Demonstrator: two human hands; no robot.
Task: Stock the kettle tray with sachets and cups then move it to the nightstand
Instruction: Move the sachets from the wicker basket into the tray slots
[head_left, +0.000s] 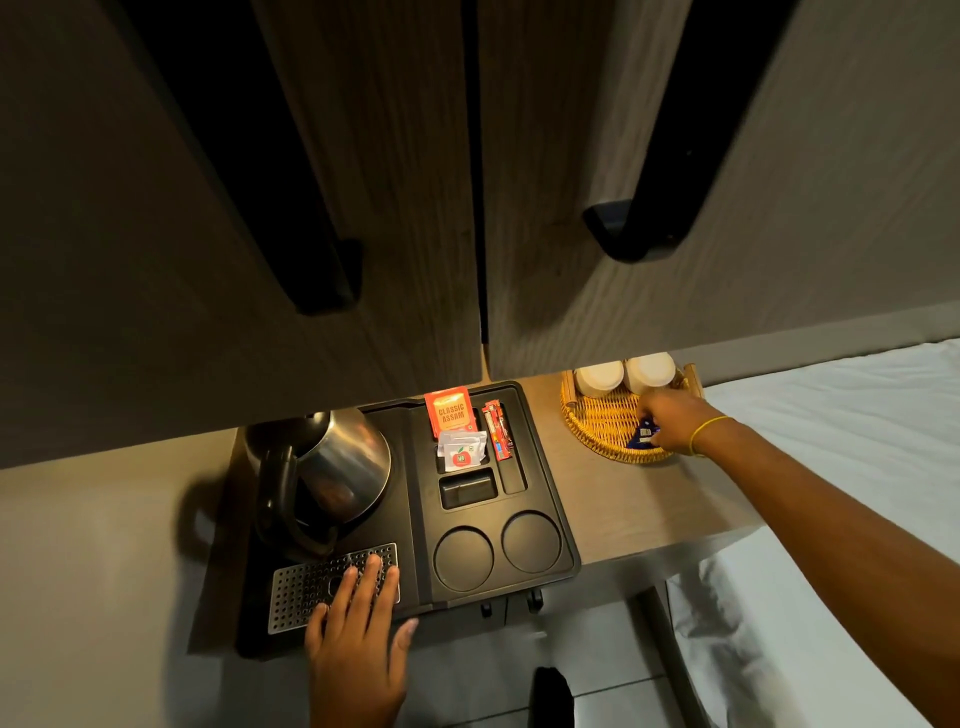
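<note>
Partly stocked: right hand (670, 422) pinches blue sachet (642, 435) in wicker basket (597, 431); cups (626, 375) just beyond grip, unmoved. Left hand (358, 618) flat, open on kettle tray (550, 519). Cup wells empty; nightstand move pending.

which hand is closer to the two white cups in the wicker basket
Right. The right hand is inside the round wicker basket, just in front of the two white cups. The left hand rests far off on the black tray's perforated metal grille.
</note>
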